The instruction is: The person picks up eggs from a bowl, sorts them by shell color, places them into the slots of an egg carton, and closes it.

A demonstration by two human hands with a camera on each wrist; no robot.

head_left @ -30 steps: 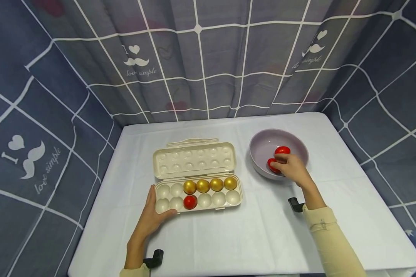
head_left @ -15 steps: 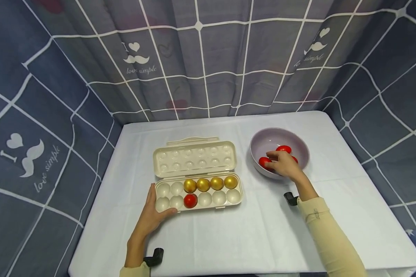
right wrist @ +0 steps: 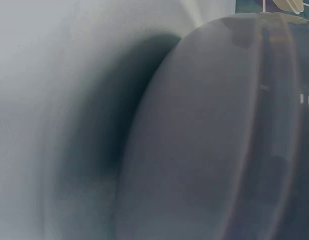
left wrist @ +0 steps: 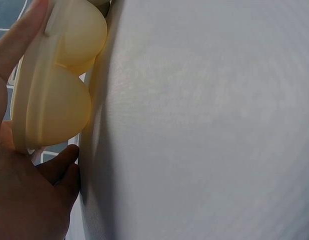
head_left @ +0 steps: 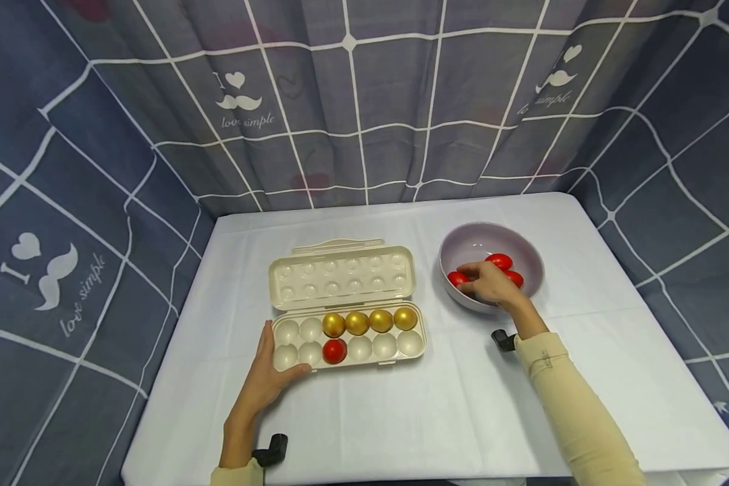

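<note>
In the head view a cream egg carton (head_left: pixel 349 368) lies with its lid (head_left: pixel 342 277) laid back. Several gold eggs (head_left: pixel 381 320) fill the right part of its back row. One red egg (head_left: pixel 335 351) sits in the front row. My left hand (head_left: pixel 264 381) grips the carton's left end, thumb at the front edge; the left wrist view shows its fingers (left wrist: pixel 69 172) curled by the carton's rounded underside (left wrist: pixel 62 107). Inside the purple bowl (head_left: pixel 468 236) my right hand (head_left: pixel 491 283) pinches a red egg (head_left: pixel 457 279) between thumb and fingers. Its egg is partly hidden.
Two more red eggs lie in the bowl, a rear egg (head_left: pixel 499 261) and a right egg (head_left: pixel 514 278) beside my hand. A white cloth (head_left: pixel 389 425) covers the table. Checked curtains (head_left: pixel 316 88) enclose the back and sides. The right wrist view shows only the bowl's outer wall (right wrist: pixel 194 135) and the cloth.
My right hand has shifted left inside the bowl, and the red egg at its fingertips has moved left with it. The left hand and the carton stay in place.
</note>
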